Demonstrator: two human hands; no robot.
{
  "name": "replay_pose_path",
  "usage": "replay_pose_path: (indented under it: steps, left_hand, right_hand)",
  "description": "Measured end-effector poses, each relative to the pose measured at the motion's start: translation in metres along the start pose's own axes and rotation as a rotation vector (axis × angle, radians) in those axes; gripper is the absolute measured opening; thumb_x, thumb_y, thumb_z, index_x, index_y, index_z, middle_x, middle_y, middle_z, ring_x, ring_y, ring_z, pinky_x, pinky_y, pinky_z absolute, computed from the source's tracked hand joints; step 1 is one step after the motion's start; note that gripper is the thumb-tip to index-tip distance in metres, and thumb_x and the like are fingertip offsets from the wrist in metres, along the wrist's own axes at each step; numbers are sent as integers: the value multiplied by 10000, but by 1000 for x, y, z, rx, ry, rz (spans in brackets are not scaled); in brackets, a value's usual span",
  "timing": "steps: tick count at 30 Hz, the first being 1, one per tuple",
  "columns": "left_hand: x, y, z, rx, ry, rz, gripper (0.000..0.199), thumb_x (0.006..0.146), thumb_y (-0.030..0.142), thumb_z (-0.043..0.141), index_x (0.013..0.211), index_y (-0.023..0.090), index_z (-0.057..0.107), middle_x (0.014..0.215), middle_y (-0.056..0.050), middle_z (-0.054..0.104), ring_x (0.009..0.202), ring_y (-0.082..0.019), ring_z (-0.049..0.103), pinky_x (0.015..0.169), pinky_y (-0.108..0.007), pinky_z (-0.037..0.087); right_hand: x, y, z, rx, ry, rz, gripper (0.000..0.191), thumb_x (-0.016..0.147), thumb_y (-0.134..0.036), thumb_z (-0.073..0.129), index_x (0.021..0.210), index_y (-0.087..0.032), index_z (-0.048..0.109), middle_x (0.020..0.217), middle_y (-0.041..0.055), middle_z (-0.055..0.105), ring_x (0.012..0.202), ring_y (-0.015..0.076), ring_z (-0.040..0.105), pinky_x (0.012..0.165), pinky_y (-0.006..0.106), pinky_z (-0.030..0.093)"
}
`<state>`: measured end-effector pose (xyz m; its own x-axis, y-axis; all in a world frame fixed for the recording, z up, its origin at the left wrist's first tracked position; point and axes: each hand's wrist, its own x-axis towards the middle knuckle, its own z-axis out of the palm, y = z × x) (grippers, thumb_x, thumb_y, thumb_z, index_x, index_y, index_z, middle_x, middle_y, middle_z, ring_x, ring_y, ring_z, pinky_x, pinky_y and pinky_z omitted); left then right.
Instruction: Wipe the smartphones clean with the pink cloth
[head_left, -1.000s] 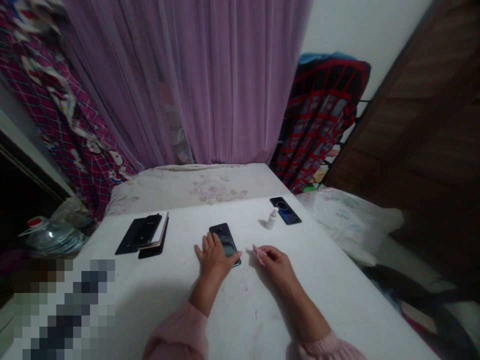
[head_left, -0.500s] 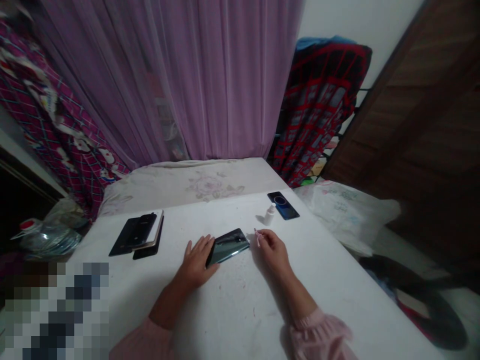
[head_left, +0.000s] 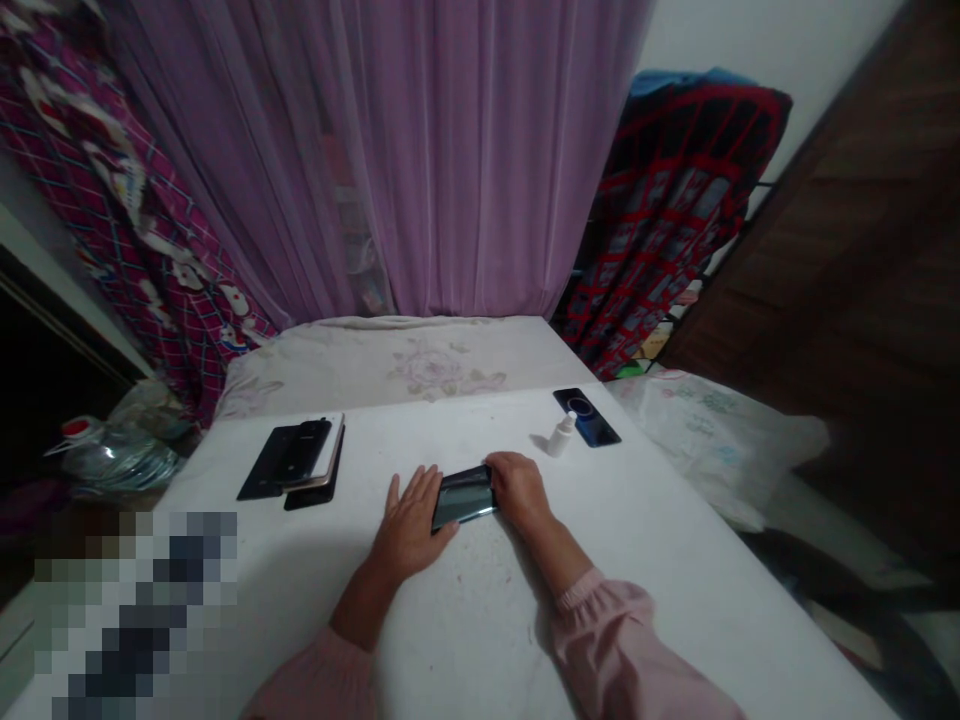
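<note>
On the worktop (head_left: 465, 630), the phone (head_left: 466, 498) lies left of the white bottle (head_left: 559, 438). The left hand (head_left: 409, 523), spread, touches the end away from it; the right hand (head_left: 520, 490) curls over the bottle-side end, grip hidden. Light bracing should prevent sliding.

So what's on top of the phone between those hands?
The left hand covers one end of the phone, the right hand the other; the phone's shiny dark middle shows. Anything beneath either hand is hidden.
</note>
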<state>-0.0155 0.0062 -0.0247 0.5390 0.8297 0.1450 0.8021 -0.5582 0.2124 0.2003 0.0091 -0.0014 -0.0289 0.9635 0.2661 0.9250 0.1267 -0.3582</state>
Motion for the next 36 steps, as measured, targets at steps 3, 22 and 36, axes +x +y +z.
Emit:
replay_pose_path:
  steps: [3,22,36]
  left_hand:
    - [0,6,-3,4,-15,-15,677,885,462,500,1469,174,313,1501,-132,384,1410,-306,290,1156,-561,99]
    - [-1,15,-9,-55,-27,-85,668,895,531,469,1445,168,358,1516,-119,361,1425,-309,251,1156,-587,56]
    - [1,14,-10,-24,-11,-64,636,893,499,485,1425,164,385,1499,-126,388,1408,-323,290,1143,-600,109]
  right_hand:
    - [1,-18,6,10,-37,-63,297,850,-111,478,978,-224,721,1003,53,724,952,189,632,873,297,411]
    - [-4,9,8,-25,65,45,339,829,-98,451,993,-202,728,1012,64,736,952,216,655,900,330,443]
    - [-68,-14,9,-134,36,-86,460,958,-321,417,1395,-184,458,1426,116,484,1353,305,377,1099,579,197]
